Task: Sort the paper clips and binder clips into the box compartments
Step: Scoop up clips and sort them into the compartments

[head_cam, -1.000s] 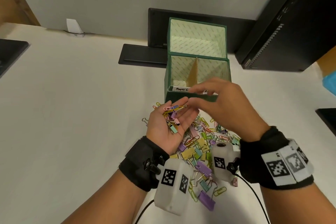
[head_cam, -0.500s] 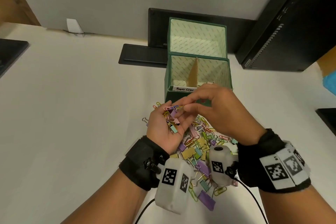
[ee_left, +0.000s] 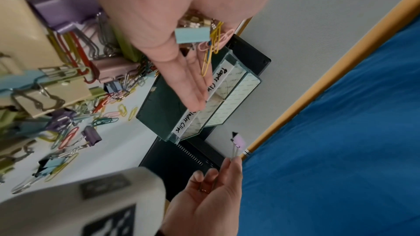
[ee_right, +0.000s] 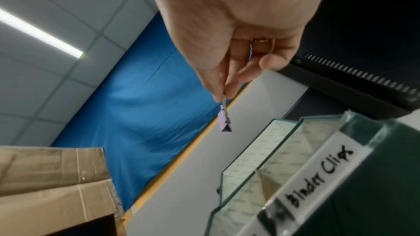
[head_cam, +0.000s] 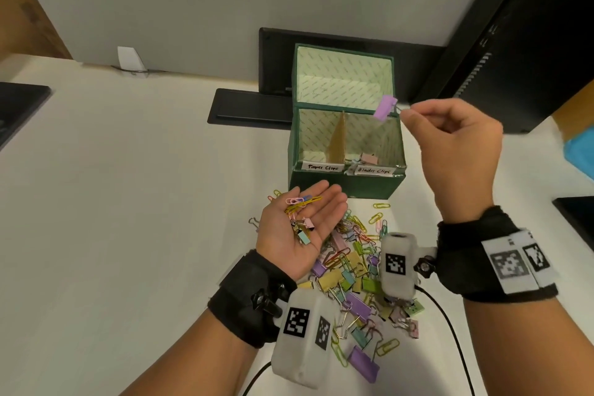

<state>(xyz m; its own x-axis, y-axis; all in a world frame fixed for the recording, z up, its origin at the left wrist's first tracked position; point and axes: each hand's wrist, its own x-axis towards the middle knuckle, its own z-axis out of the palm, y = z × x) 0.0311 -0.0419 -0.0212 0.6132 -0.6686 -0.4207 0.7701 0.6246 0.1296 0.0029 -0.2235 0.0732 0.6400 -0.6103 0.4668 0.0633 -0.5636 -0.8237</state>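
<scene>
A green box stands open with two compartments labelled Paper Clips on the left and Binder Clips on the right. My right hand pinches the wire handle of a purple binder clip, which hangs above the right compartment's far right corner. A pink binder clip lies inside that compartment. My left hand lies palm up in front of the box, fingers straight, carrying several paper clips and small binder clips. A pile of mixed coloured clips covers the table below both hands.
The box's open lid stands upright behind it. Black flat devices lie behind the box, and a black computer case stands at the right. A cable runs from my right wrist across the table.
My right hand picked the purple binder clip out of my left palm and lifted it up and right, over the box. My left hand stayed put, palm up.
</scene>
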